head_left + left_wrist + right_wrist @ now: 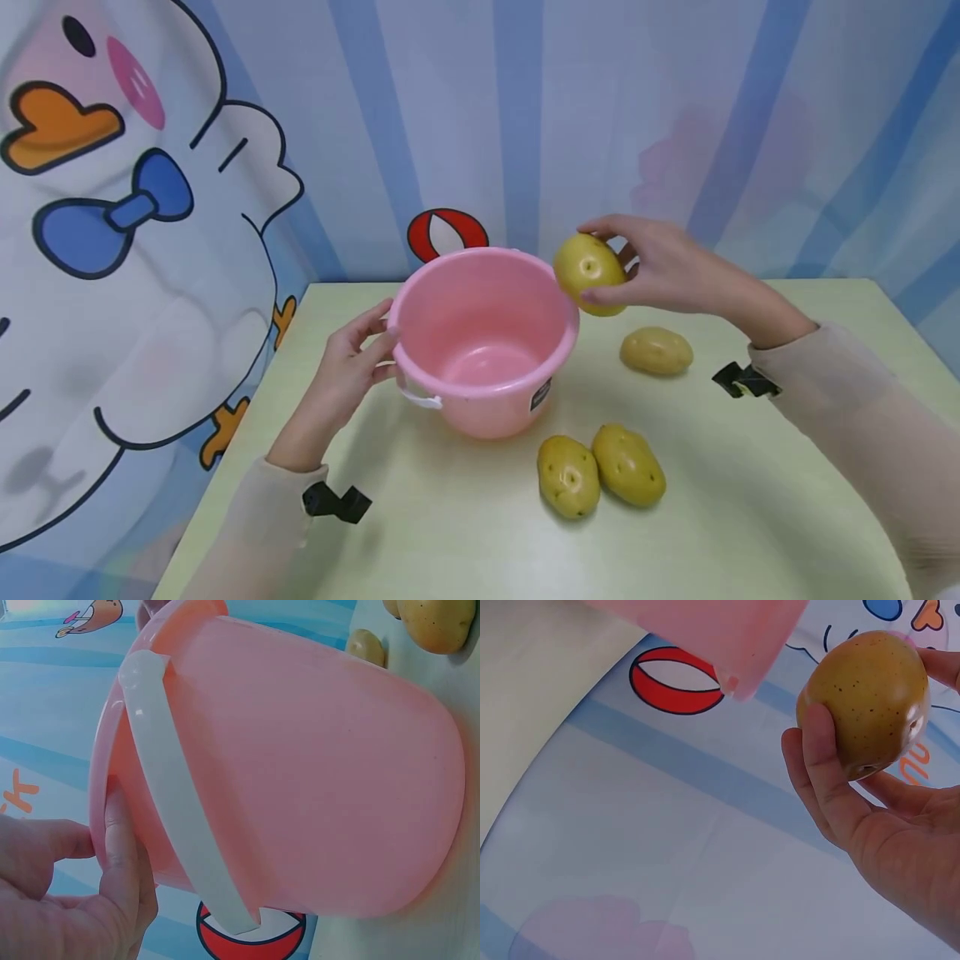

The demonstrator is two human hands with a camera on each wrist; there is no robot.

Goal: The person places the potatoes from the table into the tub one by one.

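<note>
A pink bucket with a white handle stands upright on the table. At its left side my left hand pinches the rim between thumb and fingers, which the left wrist view shows from close up. My right hand grips a yellow-brown potato by its sides, thumb below and fingers over the top in the head view. Held up, the potato overlaps the bucket's right rim in that view. The right wrist view shows small dark specks on this potato.
Two potatoes lie side by side on the pale table, a left one and a right one, in front of the bucket. Another potato lies under the right hand. A striped cartoon backdrop rises behind the table.
</note>
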